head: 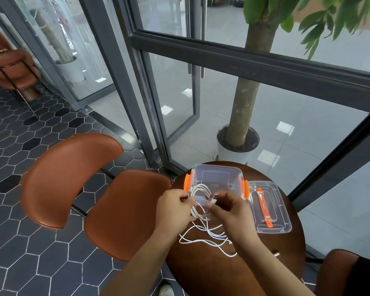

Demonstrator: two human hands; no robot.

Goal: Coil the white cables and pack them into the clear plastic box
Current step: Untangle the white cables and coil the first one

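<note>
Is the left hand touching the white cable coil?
Touching. The head view shows the left hand gripping the white cable coil, fingers curled round its loops.

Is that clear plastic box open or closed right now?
Open. The clear plastic box has no cover on; its lid lies flat on the round table just beside it.

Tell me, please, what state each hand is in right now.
Left hand: grips the coiled white cable.
Right hand: pinches that cable's plug end.
</note>
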